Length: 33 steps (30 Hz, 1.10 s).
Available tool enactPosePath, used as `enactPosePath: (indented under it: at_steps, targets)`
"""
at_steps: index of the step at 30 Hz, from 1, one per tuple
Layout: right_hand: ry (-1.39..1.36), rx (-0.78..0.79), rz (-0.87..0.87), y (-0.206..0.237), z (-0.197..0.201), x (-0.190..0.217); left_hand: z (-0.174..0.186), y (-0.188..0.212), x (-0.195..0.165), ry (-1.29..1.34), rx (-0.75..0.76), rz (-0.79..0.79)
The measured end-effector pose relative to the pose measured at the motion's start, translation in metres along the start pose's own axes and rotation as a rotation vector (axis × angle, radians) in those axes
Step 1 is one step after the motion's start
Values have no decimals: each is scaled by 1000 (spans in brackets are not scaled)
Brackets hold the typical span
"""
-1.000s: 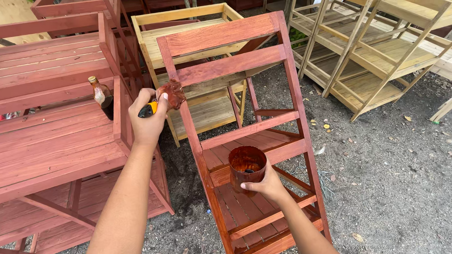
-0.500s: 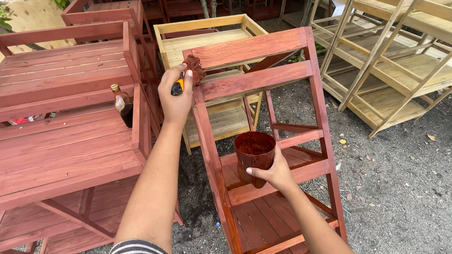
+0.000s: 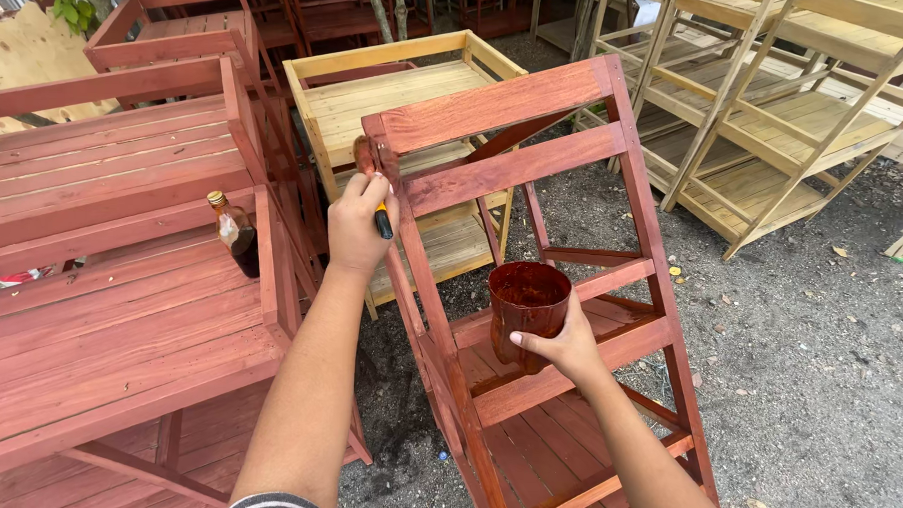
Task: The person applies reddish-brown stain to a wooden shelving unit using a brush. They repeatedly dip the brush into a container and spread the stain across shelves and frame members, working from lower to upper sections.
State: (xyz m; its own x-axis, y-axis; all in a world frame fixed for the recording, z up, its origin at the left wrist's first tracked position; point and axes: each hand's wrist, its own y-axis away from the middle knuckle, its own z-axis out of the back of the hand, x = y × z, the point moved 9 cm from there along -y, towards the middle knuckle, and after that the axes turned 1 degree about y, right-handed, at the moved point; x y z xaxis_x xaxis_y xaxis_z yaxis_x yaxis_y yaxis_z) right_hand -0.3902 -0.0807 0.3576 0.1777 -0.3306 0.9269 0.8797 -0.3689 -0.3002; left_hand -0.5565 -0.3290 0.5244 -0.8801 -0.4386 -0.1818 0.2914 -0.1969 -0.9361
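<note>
1. Left hand (image 3: 358,226): raised, fingers curled tight around the handle of a paintbrush (image 3: 372,186), whose stained head touches the upper left post of the red-stained wooden shelf rack (image 3: 535,167).
2. Right hand (image 3: 560,350): lower and to the right of the left hand, fingers wrapped around a stain-coated cup (image 3: 527,307), held upright in front of the rack's middle shelf.
3. Shelf rack: leans back, away from the hands; its top slats stand above the cup and its lower shelves sit beneath the right forearm.
4. Glass bottle (image 3: 236,234): upright, just left of the left wrist, on a red-stained slatted shelf unit (image 3: 110,302).
5. Unstained wooden rack (image 3: 397,102): directly behind the brush hand.
6. More pale racks (image 3: 775,145): far right of both hands, on gravel ground (image 3: 817,377).
</note>
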Motion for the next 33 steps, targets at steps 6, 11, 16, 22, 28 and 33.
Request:
enactPosePath:
  at_steps: [6,11,16,22,28,33]
  targets:
    - [-12,38,-23,13,16,-6,14,29,-29,-16,104,44]
    - [-85,91,-29,30,27,-18,33,-15,-33,16,-58,56]
    - [-64,87,-7,33,30,-27,10,-51,-26,138,-91,35]
    - [-64,85,-17,35,29,-33,-9,-19,-25,81,3,79]
    - [-76,99,-5,38,29,-30,-7,7,-42,59,42,102]
    - [-78,114,-21,50,31,-36,-3,42,-66,32,91,103]
